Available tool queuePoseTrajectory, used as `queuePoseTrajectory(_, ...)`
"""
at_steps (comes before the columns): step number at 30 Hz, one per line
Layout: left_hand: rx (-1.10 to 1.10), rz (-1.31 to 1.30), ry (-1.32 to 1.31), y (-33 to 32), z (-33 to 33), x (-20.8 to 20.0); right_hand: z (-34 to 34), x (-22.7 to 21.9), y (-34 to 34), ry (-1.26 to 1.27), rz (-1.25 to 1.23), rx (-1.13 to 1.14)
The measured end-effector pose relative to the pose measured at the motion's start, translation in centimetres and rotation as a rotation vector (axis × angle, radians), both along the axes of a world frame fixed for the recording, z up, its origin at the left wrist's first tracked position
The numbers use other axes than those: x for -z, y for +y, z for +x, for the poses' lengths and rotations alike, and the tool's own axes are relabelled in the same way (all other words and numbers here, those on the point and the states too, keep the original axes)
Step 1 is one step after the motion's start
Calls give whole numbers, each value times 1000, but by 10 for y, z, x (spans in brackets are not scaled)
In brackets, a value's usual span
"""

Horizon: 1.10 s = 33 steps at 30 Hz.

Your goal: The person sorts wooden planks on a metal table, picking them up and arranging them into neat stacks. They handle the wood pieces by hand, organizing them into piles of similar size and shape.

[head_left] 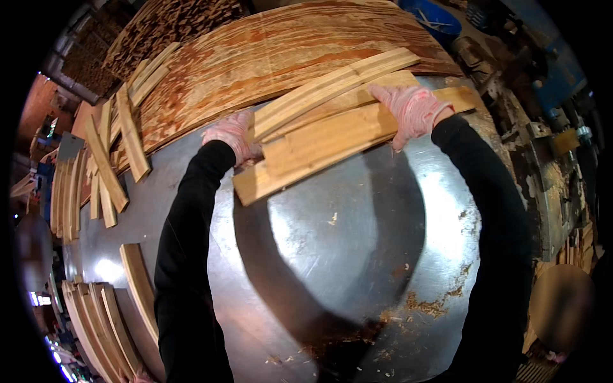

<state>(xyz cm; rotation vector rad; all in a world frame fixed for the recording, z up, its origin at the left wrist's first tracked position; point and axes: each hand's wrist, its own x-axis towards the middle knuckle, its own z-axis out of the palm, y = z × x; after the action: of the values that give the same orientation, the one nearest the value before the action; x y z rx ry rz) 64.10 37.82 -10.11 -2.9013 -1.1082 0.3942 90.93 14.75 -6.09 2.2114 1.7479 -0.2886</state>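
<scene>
Several pale wooden boards (332, 141) lie in an uneven, overlapping stack on a shiny metal table (332, 255), slanting up to the right. My left hand (233, 135), in a pink-and-white glove, is closed at the stack's left end; part of its fingers is hidden by the wood. My right hand (412, 110), gloved alike, wraps over the boards toward their right end, thumb on the near side and fingers across the top. A longer board (335, 89) lies along the far side of the stack, its left end beside my left hand.
A large reddish plywood sheet (255, 54) lies beyond the boards. Loose boards (131, 137) lie crossed at the left, with more strips (102, 325) at lower left. Sawdust (428, 305) dots the near right. A blue tub (437, 22) stands far right, near machinery (543, 185).
</scene>
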Motion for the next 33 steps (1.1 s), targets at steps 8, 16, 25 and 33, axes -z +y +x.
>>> queuePoseTrajectory(8,-101,-35,-25,-34,-129,-7,-22,2,-20,-14,-144,-43)
queuePoseTrajectory(16,-771,-1782,-960,-190,-317,18,-84,4,-106,193,26,68)
queuePoseTrajectory(25,-974,-2199,-1621,-414,-356,0,-248,39,-214,2010,-122,839)
queuePoseTrajectory(33,-835,-1581,-1317,-541,-386,-47,-470,83,-324,2129,231,981)
